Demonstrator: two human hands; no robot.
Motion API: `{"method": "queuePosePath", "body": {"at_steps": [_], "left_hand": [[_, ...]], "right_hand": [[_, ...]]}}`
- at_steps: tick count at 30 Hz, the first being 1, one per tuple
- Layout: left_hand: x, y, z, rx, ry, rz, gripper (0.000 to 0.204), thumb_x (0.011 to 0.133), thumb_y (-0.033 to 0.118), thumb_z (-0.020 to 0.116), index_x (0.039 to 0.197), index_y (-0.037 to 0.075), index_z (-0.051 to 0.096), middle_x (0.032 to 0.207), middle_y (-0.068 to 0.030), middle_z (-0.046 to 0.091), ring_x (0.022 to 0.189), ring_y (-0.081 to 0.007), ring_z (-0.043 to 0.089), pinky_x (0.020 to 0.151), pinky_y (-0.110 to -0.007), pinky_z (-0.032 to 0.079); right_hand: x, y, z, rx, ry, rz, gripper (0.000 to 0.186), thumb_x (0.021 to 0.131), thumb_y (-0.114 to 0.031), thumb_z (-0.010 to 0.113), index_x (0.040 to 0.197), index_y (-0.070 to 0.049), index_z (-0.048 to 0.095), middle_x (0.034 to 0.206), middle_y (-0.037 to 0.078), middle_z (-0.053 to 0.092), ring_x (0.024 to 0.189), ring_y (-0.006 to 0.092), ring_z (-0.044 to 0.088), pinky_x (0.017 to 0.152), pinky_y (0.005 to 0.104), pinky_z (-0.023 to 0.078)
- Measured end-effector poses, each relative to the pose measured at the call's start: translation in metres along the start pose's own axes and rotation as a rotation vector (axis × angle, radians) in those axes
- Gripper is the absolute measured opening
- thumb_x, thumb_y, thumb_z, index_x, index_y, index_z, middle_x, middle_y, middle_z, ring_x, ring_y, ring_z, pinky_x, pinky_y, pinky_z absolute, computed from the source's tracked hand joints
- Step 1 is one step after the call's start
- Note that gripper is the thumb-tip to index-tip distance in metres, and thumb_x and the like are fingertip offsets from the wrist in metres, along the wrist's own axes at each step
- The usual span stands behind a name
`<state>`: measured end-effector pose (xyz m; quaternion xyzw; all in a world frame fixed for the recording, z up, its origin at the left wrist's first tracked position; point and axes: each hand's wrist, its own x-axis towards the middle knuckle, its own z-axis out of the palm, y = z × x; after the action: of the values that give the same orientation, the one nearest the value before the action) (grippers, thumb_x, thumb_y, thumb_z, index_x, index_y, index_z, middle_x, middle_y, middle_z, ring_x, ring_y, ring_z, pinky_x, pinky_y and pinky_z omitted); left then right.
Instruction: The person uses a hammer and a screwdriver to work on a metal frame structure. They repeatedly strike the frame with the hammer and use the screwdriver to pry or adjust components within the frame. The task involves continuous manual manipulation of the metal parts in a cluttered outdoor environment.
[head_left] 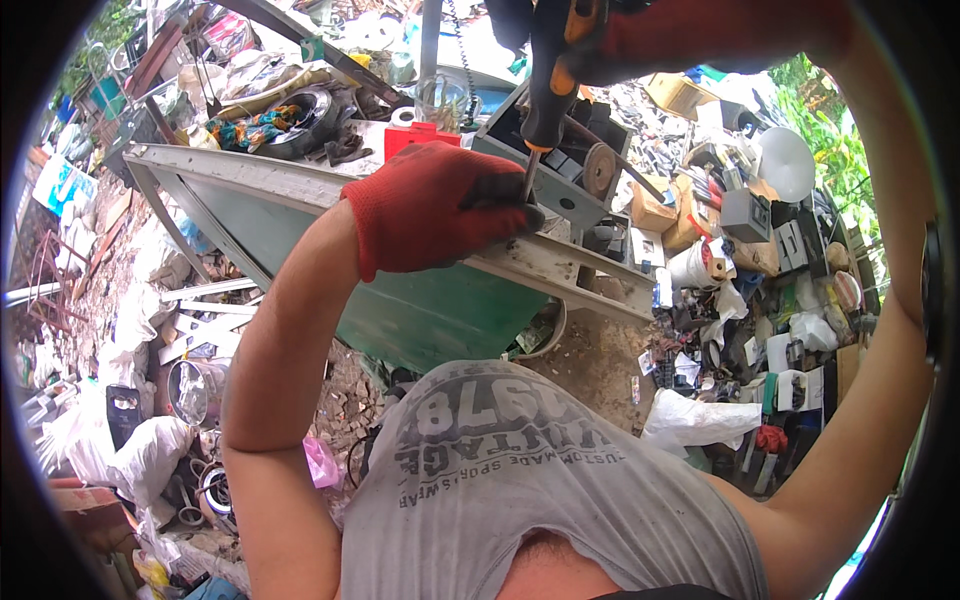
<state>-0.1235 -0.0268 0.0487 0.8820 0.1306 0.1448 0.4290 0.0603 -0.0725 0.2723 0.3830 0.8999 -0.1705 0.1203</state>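
Right hand (650,45) grip clamps screwdriver (545,115); left hand (440,205) grip pinches its shaft (531,170). Grey box (548,193) holds dark blocks (568,168); clear jar (441,98), contents unclear.

Looks like an open-air scrap workshop, judging by the screwdriver (547,112), metal-framed bench (250,168), heaped junk (790,250), white plastic sack (700,418) and bordering green foliage (842,150).
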Motion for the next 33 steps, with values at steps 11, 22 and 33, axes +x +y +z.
{"method": "queuePosePath", "body": {"at_steps": [11, 22, 33], "left_hand": [[0.002, -0.012, 0.004, -0.008, 0.060, 0.089, 0.022, 0.098, 0.023, 0.069, 0.108, 0.004, 0.070, 0.088, -0.0147, 0.073, 0.078, -0.0250, 0.071, 0.074, -0.036, 0.054], [0.001, 0.004, -0.001, 0.036, 0.018, 0.031, 0.020, 0.097, 0.014, 0.070, 0.113, 0.003, 0.072, 0.094, -0.0089, 0.074, 0.085, -0.0134, 0.067, 0.080, -0.031, 0.054], [0.001, -0.002, -0.002, 0.048, -0.029, 0.037, 0.021, 0.095, 0.018, 0.072, 0.109, 0.003, 0.072, 0.088, -0.0139, 0.074, 0.078, -0.0173, 0.070, 0.074, -0.034, 0.054]], "right_hand": [[0.002, -0.007, 0.006, -0.199, 0.034, -0.143, 0.015, 0.099, -0.014, 0.062, 0.112, -0.006, 0.064, 0.099, 0.006, 0.066, 0.086, 0.0154, 0.062, 0.075, 0.0331, 0.052], [-0.010, -0.036, 0.002, -0.267, -0.029, 0.190, 0.034, 0.102, -0.035, 0.064, 0.119, -0.005, 0.063, 0.104, 0.010, 0.071, 0.094, 0.0188, 0.069, 0.082, 0.0350, 0.056], [0.000, -0.029, -0.008, 0.016, -0.137, 0.313, 0.030, 0.103, -0.030, 0.063, 0.122, -0.007, 0.064, 0.095, 0.004, 0.069, 0.087, 0.0129, 0.066, 0.075, 0.0325, 0.055]]}}
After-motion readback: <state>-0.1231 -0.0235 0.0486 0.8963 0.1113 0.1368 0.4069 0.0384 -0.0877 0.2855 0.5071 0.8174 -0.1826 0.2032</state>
